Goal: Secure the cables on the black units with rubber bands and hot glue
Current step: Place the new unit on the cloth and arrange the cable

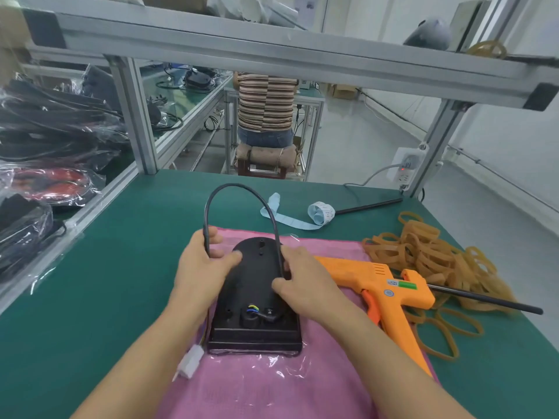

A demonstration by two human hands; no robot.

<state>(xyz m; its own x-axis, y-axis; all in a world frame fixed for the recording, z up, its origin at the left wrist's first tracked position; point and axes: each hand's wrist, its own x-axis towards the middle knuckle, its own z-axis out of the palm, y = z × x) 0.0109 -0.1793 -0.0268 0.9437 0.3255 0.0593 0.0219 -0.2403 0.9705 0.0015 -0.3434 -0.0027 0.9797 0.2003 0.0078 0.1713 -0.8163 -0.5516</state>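
Note:
A black unit [251, 300] lies on a pink cloth [272, 385] in the middle of the green bench. Its black cable [239, 186] arches up in a loop over the unit's far end. My left hand [202, 267] grips one leg of the loop at the unit's left side, thumb resting on the casing. My right hand [302, 282] pinches the other leg against the unit's right edge. Coloured wires [252, 309] show in a recess near the unit's near end. A white connector [190, 362] hangs at its near left corner.
An orange hot glue gun [384, 288] lies just right of my right hand, a black glue stick [484, 300] poking from its back. A heap of tan rubber bands [423, 255] is further right. A label roll [320, 213] lies behind. Bagged cables [54, 125] fill the left bench.

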